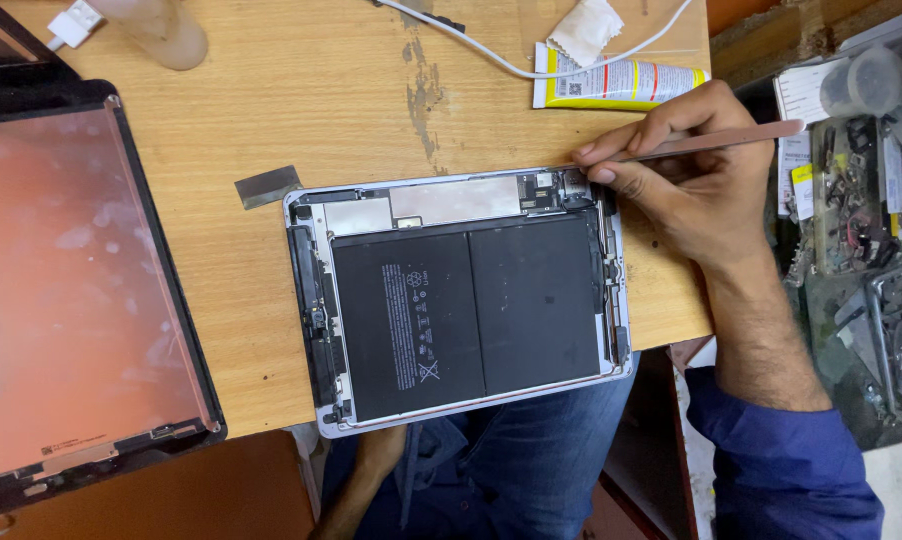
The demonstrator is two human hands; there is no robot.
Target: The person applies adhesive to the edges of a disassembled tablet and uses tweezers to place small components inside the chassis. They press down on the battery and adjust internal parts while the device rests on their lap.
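Observation:
An opened tablet (pixel 459 300) lies on the wooden table (pixel 301 90), its two black battery cells and metal shields exposed. My right hand (pixel 686 180) grips a thin pinkish tool (pixel 716 140) like a pen, with its tip at the tablet's top right corner. My left hand is under the table edge; only its forearm (pixel 366 480) shows below the tablet, so the hand itself is hidden.
A detached screen panel (pixel 76 290) lies at the left. A small grey strip (pixel 267 186) sits by the tablet's top left corner. A yellow glue tube (pixel 621 85), white cable (pixel 471 45) and cloth lie at the back. A cluttered parts tray (pixel 871 230) stands at the right.

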